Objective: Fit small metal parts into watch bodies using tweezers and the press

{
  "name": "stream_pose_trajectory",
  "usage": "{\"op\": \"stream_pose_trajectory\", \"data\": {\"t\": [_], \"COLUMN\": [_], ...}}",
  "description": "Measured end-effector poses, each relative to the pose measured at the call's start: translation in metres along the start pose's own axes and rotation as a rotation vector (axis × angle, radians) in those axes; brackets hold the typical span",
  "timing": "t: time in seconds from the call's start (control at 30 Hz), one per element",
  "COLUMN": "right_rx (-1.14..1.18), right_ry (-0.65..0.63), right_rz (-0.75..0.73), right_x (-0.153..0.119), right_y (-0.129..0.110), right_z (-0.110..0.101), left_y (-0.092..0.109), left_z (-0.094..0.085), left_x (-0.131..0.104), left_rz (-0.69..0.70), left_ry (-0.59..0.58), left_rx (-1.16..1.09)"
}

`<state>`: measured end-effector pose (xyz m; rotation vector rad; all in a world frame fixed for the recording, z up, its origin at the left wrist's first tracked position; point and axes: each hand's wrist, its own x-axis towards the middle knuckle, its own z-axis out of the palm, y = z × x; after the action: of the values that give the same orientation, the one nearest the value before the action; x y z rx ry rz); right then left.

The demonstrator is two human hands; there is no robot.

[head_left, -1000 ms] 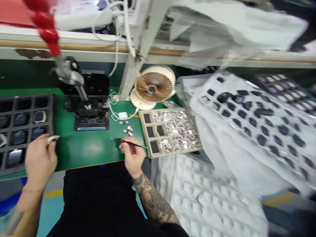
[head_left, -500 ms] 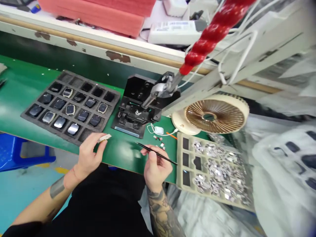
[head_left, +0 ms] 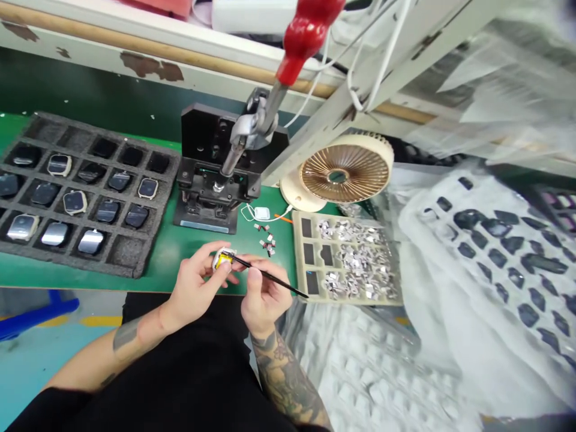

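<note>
My left hand (head_left: 195,285) is closed on a smartwatch case (head_left: 219,259), tilted so that its yellow inside faces up and to the right. Between the fingers of my right hand (head_left: 265,297) is a pair of slim black tweezers (head_left: 274,279). Their tips reach the yellow part of the case; whether they grip anything there I cannot make out. Just beyond my hands, several tiny red and silver pieces (head_left: 269,244) lie loose on the green bench top (head_left: 193,252).
At the left lies a grey foam tray (head_left: 126,267) with several watches in its pockets. A black lever press (head_left: 216,180) with a red handle (head_left: 310,30) stands ahead. To the right are a cream fan (head_left: 346,171) and a compartment box (head_left: 299,252) of small silver parts.
My left hand has moved right with the watch case and turned its yellow inside up. The tweezers' tips have come to the case. The whole view has shifted to the right.
</note>
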<state>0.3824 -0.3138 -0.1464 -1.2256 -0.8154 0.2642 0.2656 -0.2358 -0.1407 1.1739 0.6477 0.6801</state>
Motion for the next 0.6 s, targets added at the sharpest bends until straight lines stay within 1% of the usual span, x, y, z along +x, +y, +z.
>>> {"op": "stream_pose_trajectory", "data": {"t": [0.13,0.23,0.33,0.4,0.43,0.47,0.53,0.6], "right_rx": [0.017,0.104,0.259,0.323,0.330,0.320,0.259,0.171], "right_ry": [-0.014,-0.022,-0.108,-0.178,-0.188,-0.173,-0.077,0.014], "right_rz": [0.036,0.152,0.272,0.268,0.243,0.208,0.130,0.088], "right_x": [0.001,0.006,0.011,0.012,0.011,0.011,0.011,0.011], "right_y": [0.005,0.011,0.014,0.012,0.011,0.009,0.007,0.007], "right_z": [-0.003,-0.003,-0.005,-0.008,-0.010,-0.012,-0.014,-0.015], "left_y": [-0.003,-0.003,-0.002,-0.001,0.001,0.002,0.004,0.005], "left_z": [0.001,-0.002,-0.005,-0.005,-0.005,-0.004,-0.003,0.000], "left_x": [-0.003,-0.002,0.002,0.006,0.007,0.009,0.011,0.012], "left_rz": [0.035,0.056,0.007,-0.027,-0.036,-0.042,-0.050,-0.059], "left_ry": [0.022,0.024,-0.021,-0.004,0.020,0.049,0.091,0.093], "left_rx": [0.084,0.109,0.011,-0.064,-0.091,-0.112,-0.143,-0.166]}}
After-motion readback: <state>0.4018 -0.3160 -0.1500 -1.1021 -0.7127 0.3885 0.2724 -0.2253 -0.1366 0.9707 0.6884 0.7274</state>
